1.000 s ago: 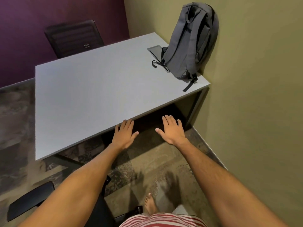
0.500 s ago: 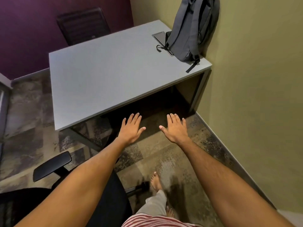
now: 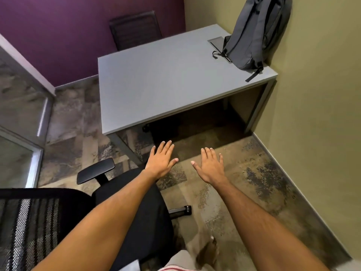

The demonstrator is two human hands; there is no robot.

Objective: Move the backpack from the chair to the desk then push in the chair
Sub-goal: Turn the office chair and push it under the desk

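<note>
The grey backpack point(image 3: 256, 34) stands upright on the far right corner of the grey desk point(image 3: 166, 85), leaning against the olive wall. A black office chair point(image 3: 140, 216) sits at the lower left, away from the desk, its seat under my left forearm and its mesh back point(image 3: 29, 227) at the bottom left. My left hand point(image 3: 161, 161) hovers flat and empty above the seat's front edge, fingers apart. My right hand point(image 3: 210, 166) is also spread and empty, over the carpet in front of the desk.
A second black chair point(image 3: 134, 29) stands behind the desk against the purple wall. A glass partition with a metal frame point(image 3: 37, 151) lines the left side. The olive wall point(image 3: 322, 114) closes the right. A chair armrest point(image 3: 95, 171) juts left of my left hand.
The view has pulled back from the desk and turned left, so the chair's seat and mesh back have come into sight. Both hands stay open and are now farther from the desk edge.
</note>
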